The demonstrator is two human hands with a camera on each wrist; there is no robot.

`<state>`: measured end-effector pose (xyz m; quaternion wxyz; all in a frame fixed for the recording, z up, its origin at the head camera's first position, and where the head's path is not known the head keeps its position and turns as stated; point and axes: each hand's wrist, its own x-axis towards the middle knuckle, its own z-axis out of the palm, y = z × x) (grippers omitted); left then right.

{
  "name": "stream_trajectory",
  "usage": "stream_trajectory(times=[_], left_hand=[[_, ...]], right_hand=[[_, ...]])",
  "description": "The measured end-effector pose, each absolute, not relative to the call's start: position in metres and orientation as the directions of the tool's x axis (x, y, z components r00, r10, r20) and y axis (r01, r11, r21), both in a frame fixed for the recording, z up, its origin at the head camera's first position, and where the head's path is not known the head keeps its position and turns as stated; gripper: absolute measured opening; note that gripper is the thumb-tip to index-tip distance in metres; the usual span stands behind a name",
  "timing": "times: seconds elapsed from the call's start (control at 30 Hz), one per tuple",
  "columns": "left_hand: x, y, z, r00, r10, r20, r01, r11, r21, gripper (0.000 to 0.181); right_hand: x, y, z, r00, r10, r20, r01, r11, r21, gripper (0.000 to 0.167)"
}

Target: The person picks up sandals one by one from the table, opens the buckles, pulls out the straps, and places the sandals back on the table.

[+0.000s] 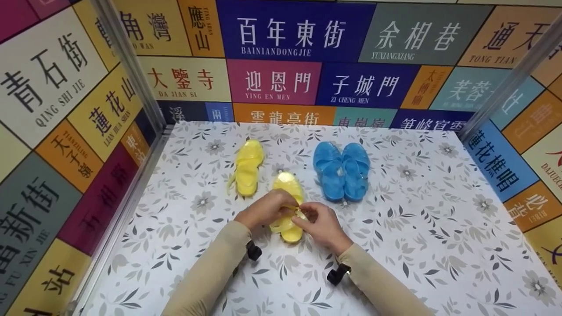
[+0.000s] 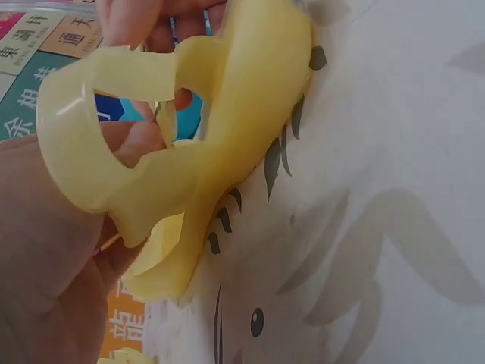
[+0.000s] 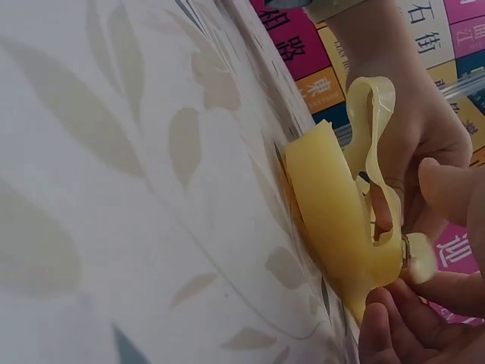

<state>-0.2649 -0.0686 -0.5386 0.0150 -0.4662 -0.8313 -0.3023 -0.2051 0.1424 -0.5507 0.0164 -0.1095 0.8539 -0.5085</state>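
While coloured panels (image 1: 298, 33) with Chinese characters and Latin lettering cover the walls on three sides, a white tabletop (image 1: 421, 245) takes up the middle: printed grey leaves and flowers, smooth-looking. Panels are pink, navy, orange, teal, grey, cream; flat rectangles, tightly tiled. Metal posts (image 1: 131, 66) run up both back corners.

Near yellow sandal (image 1: 286, 184): on the tabletop, roughly centre of head view, sole down, under the hands. Glossy, slightly translucent, plastic-looking; long rounded sole, thick edge, broad curved strap (image 2: 64, 129) looping above it with open gaps. Small buckle (image 3: 407, 250) with thin metal-looking parts at the strap's side, beside a pale flat tab.

Left hand (image 1: 268, 207): mostly closed, fingers bent, gripping the strap; partly hidden behind it in both wrist views. Right hand (image 1: 322, 223): partly closed, thumb and fingers bent round the buckle end; exact fingertip contact hard to tell. Both hands almost meet there. Beige sleeves (image 1: 208, 267), close-fitting cloth; black wrist devices (image 1: 338, 275) at the cuffs.

Far yellow sandal (image 1: 248, 169): same shiny material, further back and left, loose strap at its left side. Blue sandals (image 1: 332, 182): glossy, rounded ends, crossing straps, side by side, right of both yellow ones.
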Motion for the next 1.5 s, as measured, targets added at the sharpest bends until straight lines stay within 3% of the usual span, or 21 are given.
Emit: stream_trajectory(times=[0.17, 0.37, 0.57, 0.83, 1.27, 1.5], left_hand=[[-0.266, -0.067, -0.536, -0.544, 0.781, 0.307, 0.811, 0.396, 0.431, 0.029], [-0.266, -0.067, -0.533, -0.619, 0.742, 0.258, 0.747, 0.455, 0.485, 0.020], [-0.263, -0.066, -0.534, -0.672, 0.707, 0.221, 0.697, 0.504, 0.510, 0.015], [-0.263, -0.066, -0.536, -0.682, 0.691, 0.240, 0.681, 0.480, 0.553, 0.015], [-0.263, -0.066, -0.542, -0.647, 0.689, 0.327, 0.708, 0.385, 0.592, 0.012], [-0.264, -0.066, -0.543, -0.703, 0.649, 0.292, 0.637, 0.392, 0.664, 0.013]], right_hand=[[-0.211, 0.138, -0.547, -0.966, -0.220, 0.132, -0.234, 0.546, -0.804, 0.029], [-0.218, 0.134, -0.541, -0.955, -0.234, 0.183, -0.291, 0.613, -0.734, 0.017], [-0.222, 0.134, -0.533, -0.962, -0.238, 0.134, -0.260, 0.649, -0.715, 0.010], [-0.223, 0.135, -0.532, -0.959, -0.271, 0.088, -0.248, 0.641, -0.726, 0.009], [-0.215, 0.141, -0.542, -0.957, -0.199, 0.213, -0.289, 0.550, -0.783, 0.009], [-0.215, 0.142, -0.544, -0.962, -0.166, 0.217, -0.272, 0.519, -0.810, 0.010]])
